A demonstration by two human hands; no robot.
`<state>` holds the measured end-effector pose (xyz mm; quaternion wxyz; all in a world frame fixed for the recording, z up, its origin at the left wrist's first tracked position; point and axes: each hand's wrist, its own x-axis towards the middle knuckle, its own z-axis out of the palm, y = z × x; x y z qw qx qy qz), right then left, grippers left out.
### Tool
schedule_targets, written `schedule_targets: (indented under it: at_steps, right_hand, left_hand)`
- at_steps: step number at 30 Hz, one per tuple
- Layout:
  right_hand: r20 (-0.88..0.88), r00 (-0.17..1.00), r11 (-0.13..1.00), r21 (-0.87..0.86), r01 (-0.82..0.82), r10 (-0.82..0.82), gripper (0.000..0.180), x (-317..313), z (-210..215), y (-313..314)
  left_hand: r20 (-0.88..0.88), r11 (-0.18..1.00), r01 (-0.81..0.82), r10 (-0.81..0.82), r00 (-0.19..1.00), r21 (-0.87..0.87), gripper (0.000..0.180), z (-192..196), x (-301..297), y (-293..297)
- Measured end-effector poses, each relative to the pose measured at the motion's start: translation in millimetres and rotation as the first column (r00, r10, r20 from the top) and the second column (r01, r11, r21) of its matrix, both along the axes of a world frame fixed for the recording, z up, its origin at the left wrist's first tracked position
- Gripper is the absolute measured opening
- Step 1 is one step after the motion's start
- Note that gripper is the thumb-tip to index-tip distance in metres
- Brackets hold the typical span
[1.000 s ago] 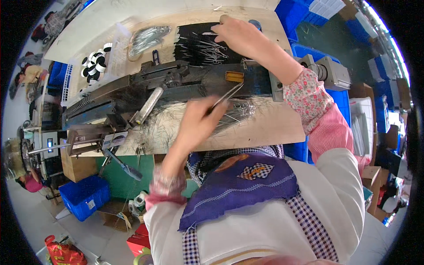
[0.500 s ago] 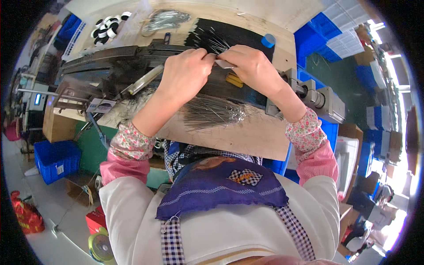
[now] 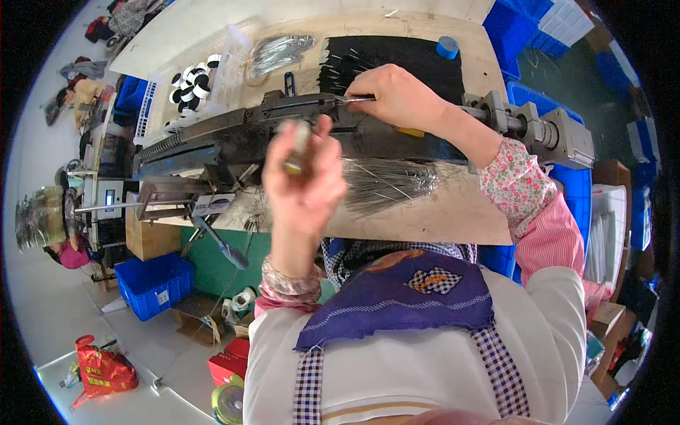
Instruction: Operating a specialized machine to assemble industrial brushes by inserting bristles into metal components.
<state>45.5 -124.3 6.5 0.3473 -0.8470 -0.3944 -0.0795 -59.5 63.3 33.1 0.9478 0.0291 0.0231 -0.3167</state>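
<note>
My left hand [image 3: 304, 177] is raised in front of the dark metal bench fixture [image 3: 276, 138], smeared by motion. Its fingers are closed round a short metal bar-like tool [image 3: 300, 145] with a yellowish end; its exact kind is too blurred to tell. My right hand [image 3: 400, 99] rests at the fixture's top edge, thumb and fingers pinching a thin grey metal piece [image 3: 358, 99] that points left along the fixture. Below it, a bundle of thin metal wires [image 3: 389, 188] lies on the wooden bench. More thin wires [image 3: 354, 60] lie on a black cloth [image 3: 407, 53] behind.
A clear bin [image 3: 230, 60] holds black-and-white rolls [image 3: 193, 83] at the back left, beside bundled wires [image 3: 283, 53]. A blue round cap [image 3: 447, 47] sits on the cloth. A cylindrical motor-like unit [image 3: 559, 138] projects at right. Blue crates [image 3: 154, 280] stand on the floor.
My left hand has left the fixture's top, come down toward me and taken up the bar-like tool that lay at left. My right hand stays at the fixture; the view has shifted.
</note>
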Motion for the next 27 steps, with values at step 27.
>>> schedule_targets:
  at_steps: [27]
  right_hand:
    - [-0.011, 0.951, 0.917, -0.266, 0.296, -0.310, 0.021, -109, -16, -67]
  left_hand:
    - [0.621, 0.001, -0.751, 0.562, 0.547, 0.660, 0.024, -75, -38, 23]
